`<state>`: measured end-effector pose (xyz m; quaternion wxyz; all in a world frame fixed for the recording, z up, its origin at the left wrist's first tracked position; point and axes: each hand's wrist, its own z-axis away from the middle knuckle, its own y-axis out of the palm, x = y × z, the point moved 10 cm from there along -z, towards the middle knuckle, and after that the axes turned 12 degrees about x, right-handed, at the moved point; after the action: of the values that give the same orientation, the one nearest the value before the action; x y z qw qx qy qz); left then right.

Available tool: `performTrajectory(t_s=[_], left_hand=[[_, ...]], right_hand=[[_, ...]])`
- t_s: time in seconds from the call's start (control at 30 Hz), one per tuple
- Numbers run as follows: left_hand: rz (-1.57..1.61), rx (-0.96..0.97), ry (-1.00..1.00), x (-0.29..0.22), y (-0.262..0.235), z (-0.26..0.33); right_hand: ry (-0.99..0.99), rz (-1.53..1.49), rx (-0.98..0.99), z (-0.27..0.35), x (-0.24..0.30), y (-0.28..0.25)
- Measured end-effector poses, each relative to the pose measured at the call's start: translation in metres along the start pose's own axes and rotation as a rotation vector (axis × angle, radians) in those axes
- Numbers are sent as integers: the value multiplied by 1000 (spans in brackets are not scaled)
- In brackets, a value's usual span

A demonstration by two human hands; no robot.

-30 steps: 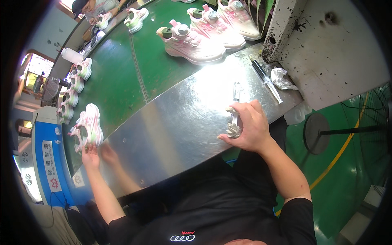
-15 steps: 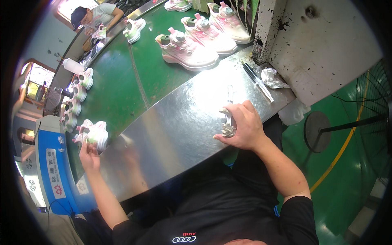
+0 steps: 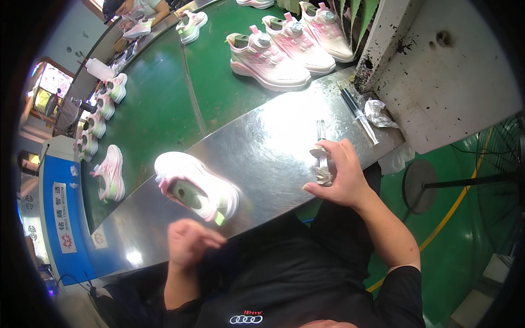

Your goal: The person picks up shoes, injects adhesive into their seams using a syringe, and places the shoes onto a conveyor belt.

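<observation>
A white and pink sports shoe (image 3: 188, 175) with a pale green heel tab lies on the metal table edge (image 3: 268, 164), its opening toward me. My left hand (image 3: 188, 243) is just below its heel, apart from it, with fingers loosely stretched, slightly blurred and holding nothing. Farther right, my right hand (image 3: 344, 175) grips what looks like a clear syringe (image 3: 321, 131) caked with off-white lumps. Fingers are at its upper lump and the thumb is near the lower one. Its far end points away from me over the metal. Part of it is hidden by the hand.
Another shoe (image 3: 112, 172) stands on the green belt (image 3: 150, 109) at left, before a row of several more. Three shoes (image 3: 268, 63) stand at the back right. A black pen (image 3: 348, 101), a clear tube and crumpled plastic (image 3: 378, 113) lie by the post. A person (image 3: 142, 13) works far left.
My left hand has brought one shoe from the belt's left side onto the metal edge, let go and drawn back toward me. My right hand keeps its grip. The view has shifted a little.
</observation>
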<state>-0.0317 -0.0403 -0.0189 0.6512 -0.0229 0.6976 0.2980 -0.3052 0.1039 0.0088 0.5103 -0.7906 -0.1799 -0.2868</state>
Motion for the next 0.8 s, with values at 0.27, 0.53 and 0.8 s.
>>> performTrajectory(t_s=[0.27,0.53,0.8], left_hand=[[-362,-486,24,-39,-160,-30],[-387,-394,-79,-36,-159,-74],[197,101,278,-59,-6,-117]], right_hand=[[131,-300,68,17,-20,2],[200,-427,175,20,-8,12],[176,-777,125,25,18,2]])
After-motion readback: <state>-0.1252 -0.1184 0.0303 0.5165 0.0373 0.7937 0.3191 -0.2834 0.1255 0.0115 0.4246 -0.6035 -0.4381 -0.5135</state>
